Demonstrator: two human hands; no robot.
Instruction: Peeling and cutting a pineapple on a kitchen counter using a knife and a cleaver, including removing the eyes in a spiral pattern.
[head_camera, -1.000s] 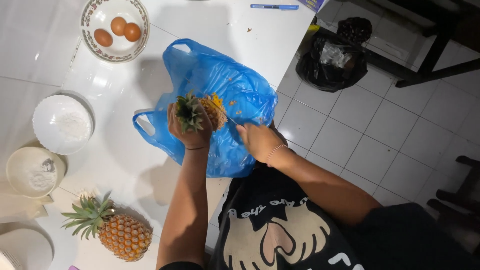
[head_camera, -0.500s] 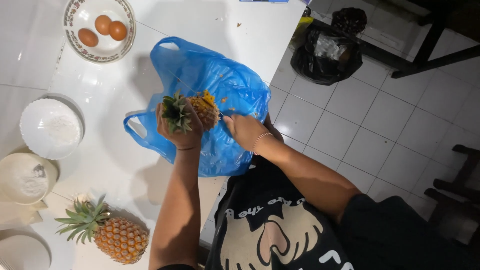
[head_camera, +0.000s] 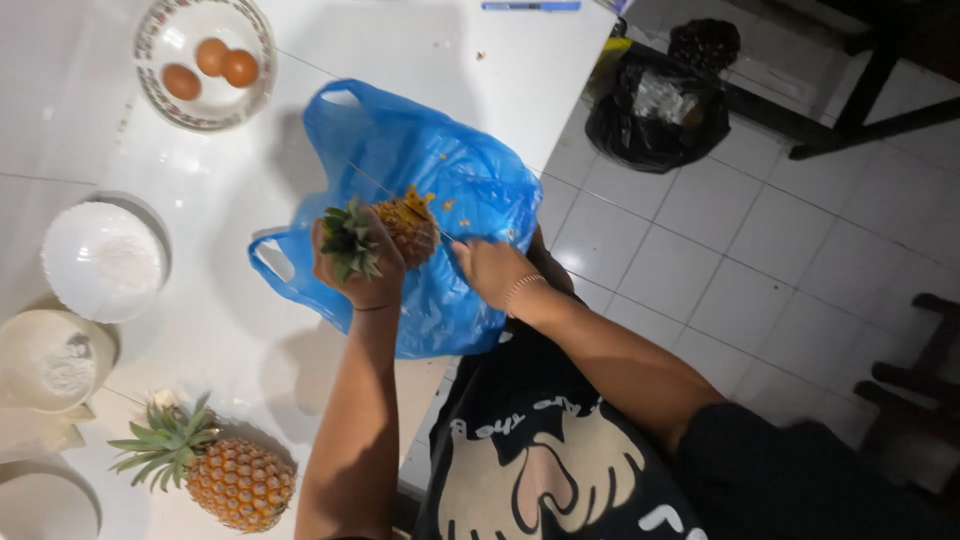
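Note:
My left hand (head_camera: 358, 268) grips a pineapple (head_camera: 402, 228) by its green crown, holding it over a spread blue plastic bag (head_camera: 440, 170). The fruit lies sideways, its far end cut and yellow. My right hand (head_camera: 492, 272) is closed around a knife handle; the thin blade reaches to the pineapple's skin. Small yellow peel bits lie scattered on the bag. A second, whole pineapple (head_camera: 215, 472) rests on the white table near the bottom left.
A patterned bowl (head_camera: 255, 45) with three brown eggs stands at the back. White bowls (head_camera: 100, 262) of powder sit at the left. A blue pen (head_camera: 530, 6) lies at the table's far edge. Black rubbish bags (head_camera: 655, 105) sit on the tiled floor.
Both hands and the pineapple stayed over the blue bag; the right hand has edged closer to the fruit. The view has shifted slightly.

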